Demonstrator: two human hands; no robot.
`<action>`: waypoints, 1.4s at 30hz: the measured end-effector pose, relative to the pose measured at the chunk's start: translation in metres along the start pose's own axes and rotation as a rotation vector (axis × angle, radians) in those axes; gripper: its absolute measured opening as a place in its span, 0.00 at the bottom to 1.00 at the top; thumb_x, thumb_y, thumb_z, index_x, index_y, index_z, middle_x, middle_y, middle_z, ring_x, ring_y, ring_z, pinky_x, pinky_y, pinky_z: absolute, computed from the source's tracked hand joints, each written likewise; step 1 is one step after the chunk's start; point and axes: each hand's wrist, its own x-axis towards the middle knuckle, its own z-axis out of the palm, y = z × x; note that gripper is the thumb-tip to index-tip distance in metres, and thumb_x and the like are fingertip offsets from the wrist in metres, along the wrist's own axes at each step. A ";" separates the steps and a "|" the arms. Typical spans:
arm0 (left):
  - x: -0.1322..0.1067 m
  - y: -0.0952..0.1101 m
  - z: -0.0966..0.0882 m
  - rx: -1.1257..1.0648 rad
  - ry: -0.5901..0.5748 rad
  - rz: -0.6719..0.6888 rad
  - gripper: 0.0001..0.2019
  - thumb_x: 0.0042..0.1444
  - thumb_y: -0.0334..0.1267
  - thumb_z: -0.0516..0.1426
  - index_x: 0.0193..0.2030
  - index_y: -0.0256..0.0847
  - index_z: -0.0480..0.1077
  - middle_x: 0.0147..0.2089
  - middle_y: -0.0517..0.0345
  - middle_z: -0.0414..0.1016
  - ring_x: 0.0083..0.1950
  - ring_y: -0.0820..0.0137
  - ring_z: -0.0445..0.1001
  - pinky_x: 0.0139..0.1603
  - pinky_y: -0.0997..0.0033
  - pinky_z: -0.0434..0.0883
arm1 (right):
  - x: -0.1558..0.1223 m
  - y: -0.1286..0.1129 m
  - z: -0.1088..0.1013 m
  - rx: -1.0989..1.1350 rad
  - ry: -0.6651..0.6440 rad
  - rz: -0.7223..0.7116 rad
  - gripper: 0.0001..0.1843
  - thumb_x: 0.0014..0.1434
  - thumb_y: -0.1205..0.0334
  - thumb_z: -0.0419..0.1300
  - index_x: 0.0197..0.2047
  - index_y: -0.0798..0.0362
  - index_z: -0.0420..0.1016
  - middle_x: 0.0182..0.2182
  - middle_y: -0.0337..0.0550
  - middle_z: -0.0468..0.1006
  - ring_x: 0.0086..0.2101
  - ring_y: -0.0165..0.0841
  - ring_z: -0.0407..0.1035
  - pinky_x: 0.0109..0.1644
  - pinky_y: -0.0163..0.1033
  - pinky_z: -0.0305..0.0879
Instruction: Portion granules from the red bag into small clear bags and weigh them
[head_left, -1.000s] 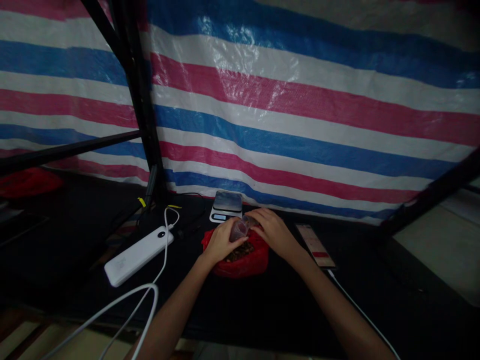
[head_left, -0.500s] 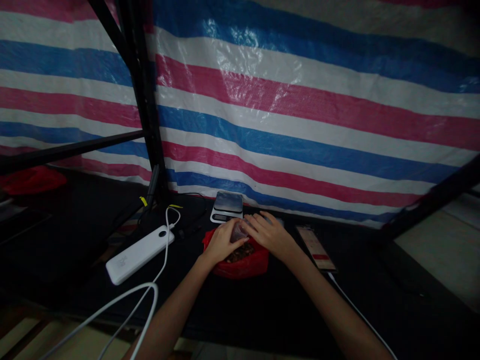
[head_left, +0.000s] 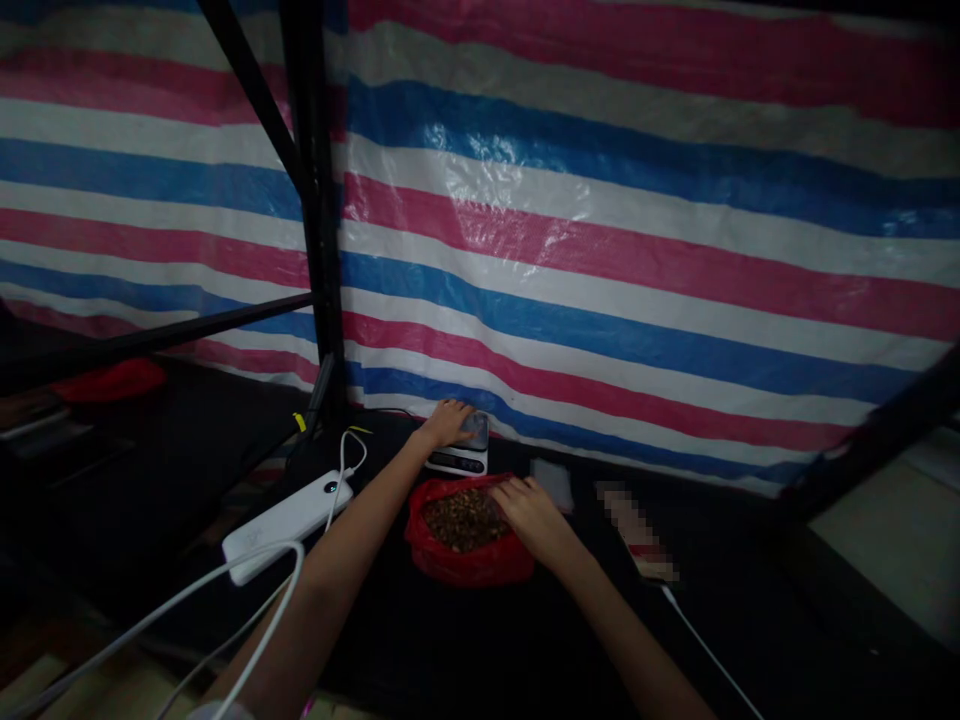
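Observation:
A red plastic bag (head_left: 469, 570) lies open on the black table, full of small brown bits (head_left: 461, 520) whose kind I cannot make out. At its right rim, the fingers of my right hand (head_left: 534, 515) are bent around a small clear plastic bag (head_left: 493, 503), seen only dimly against the red. Behind the red bag stands a white kitchen scale (head_left: 471, 463) with a dark top plate. My left hand (head_left: 448, 424) reaches to the scale's far left side, fingers stretched out over the edge of the plate, holding nothing.
Some flat clear bags (head_left: 553, 484) lie right of the scale. Farther right is a phone (head_left: 637, 530) on a white cable. A white power bank (head_left: 281, 525) with a looping cable sits left of my left arm. Striped sheeting (head_left: 600, 300) and a black post (head_left: 319, 220) bound the table.
My left hand has left the clear bag and moved forward to the scale. My right hand stays by the red bag, a little lower. The view has tilted up, and more brown bits show.

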 end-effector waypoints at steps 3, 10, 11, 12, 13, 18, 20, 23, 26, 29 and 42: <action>-0.011 0.007 0.006 -0.005 0.023 -0.037 0.32 0.48 0.54 0.54 0.55 0.37 0.56 0.55 0.45 0.61 0.56 0.57 0.57 0.56 0.54 0.52 | 0.011 0.001 0.002 -0.106 -0.048 -0.014 0.08 0.56 0.72 0.51 0.38 0.54 0.67 0.34 0.46 0.74 0.37 0.36 0.66 0.39 0.41 0.58; -0.116 0.033 -0.017 0.018 0.108 -0.465 0.26 0.58 0.54 0.36 0.44 0.36 0.64 0.42 0.45 0.70 0.46 0.59 0.68 0.45 0.60 0.62 | 0.026 -0.005 0.018 -0.235 -0.018 -0.117 0.08 0.56 0.72 0.50 0.39 0.57 0.67 0.33 0.47 0.74 0.35 0.37 0.66 0.37 0.42 0.60; -0.134 0.039 -0.018 -0.003 0.048 -0.546 0.27 0.57 0.55 0.35 0.42 0.36 0.65 0.37 0.45 0.71 0.41 0.59 0.70 0.41 0.62 0.64 | 0.028 -0.006 0.022 -0.247 -0.006 -0.132 0.08 0.56 0.72 0.50 0.39 0.57 0.67 0.34 0.48 0.73 0.35 0.37 0.66 0.37 0.42 0.60; -0.150 0.045 -0.017 -0.026 -0.005 -0.607 0.28 0.57 0.56 0.35 0.41 0.36 0.65 0.33 0.46 0.72 0.38 0.59 0.72 0.38 0.63 0.65 | 0.029 -0.009 0.024 -0.255 0.008 -0.147 0.09 0.56 0.72 0.50 0.40 0.58 0.67 0.34 0.50 0.73 0.36 0.38 0.66 0.37 0.42 0.61; -0.164 0.052 -0.014 -0.053 -0.046 -0.649 0.28 0.56 0.57 0.36 0.41 0.36 0.65 0.32 0.46 0.72 0.36 0.59 0.72 0.37 0.63 0.65 | 0.030 -0.011 0.026 -0.255 0.019 -0.162 0.09 0.56 0.72 0.49 0.40 0.58 0.67 0.34 0.51 0.73 0.36 0.38 0.66 0.38 0.42 0.61; -0.191 0.080 0.010 -0.431 0.001 -0.660 0.23 0.55 0.54 0.42 0.46 0.39 0.62 0.36 0.47 0.73 0.39 0.58 0.73 0.39 0.64 0.65 | 0.033 -0.019 0.026 -0.135 0.030 -0.179 0.11 0.55 0.75 0.49 0.41 0.58 0.67 0.35 0.51 0.74 0.38 0.38 0.67 0.39 0.41 0.62; -0.186 0.086 0.019 -0.608 0.058 -0.654 0.20 0.56 0.51 0.43 0.46 0.39 0.61 0.37 0.48 0.73 0.40 0.60 0.73 0.40 0.65 0.65 | 0.031 -0.019 0.022 -0.054 0.018 -0.155 0.12 0.55 0.76 0.49 0.41 0.57 0.67 0.36 0.49 0.73 0.39 0.37 0.66 0.39 0.40 0.63; -0.177 0.092 0.025 -0.829 0.142 -0.621 0.16 0.58 0.47 0.43 0.44 0.39 0.59 0.38 0.50 0.73 0.39 0.64 0.73 0.40 0.68 0.66 | 0.025 -0.019 0.015 0.048 -0.005 -0.103 0.14 0.56 0.77 0.47 0.41 0.55 0.67 0.39 0.47 0.72 0.40 0.34 0.66 0.39 0.37 0.64; -0.173 0.097 0.028 -0.962 0.198 -0.587 0.14 0.59 0.46 0.41 0.44 0.40 0.57 0.40 0.51 0.72 0.40 0.66 0.72 0.40 0.69 0.66 | 0.021 -0.019 0.010 0.135 -0.050 -0.057 0.14 0.56 0.76 0.47 0.41 0.54 0.67 0.40 0.45 0.70 0.39 0.32 0.67 0.38 0.35 0.63; -0.173 0.101 0.028 -1.002 0.216 -0.581 0.14 0.59 0.46 0.41 0.44 0.40 0.57 0.43 0.50 0.71 0.44 0.65 0.71 0.43 0.67 0.65 | 0.018 -0.019 0.006 0.181 -0.069 -0.040 0.15 0.55 0.74 0.49 0.44 0.53 0.67 0.39 0.45 0.71 0.39 0.33 0.67 0.41 0.37 0.61; -0.173 0.106 0.021 -1.057 0.263 -0.576 0.15 0.60 0.47 0.40 0.44 0.40 0.56 0.45 0.51 0.68 0.46 0.67 0.69 0.48 0.65 0.64 | 0.010 -0.028 0.013 0.505 0.027 0.109 0.17 0.49 0.58 0.61 0.44 0.46 0.70 0.41 0.41 0.75 0.44 0.36 0.66 0.48 0.45 0.56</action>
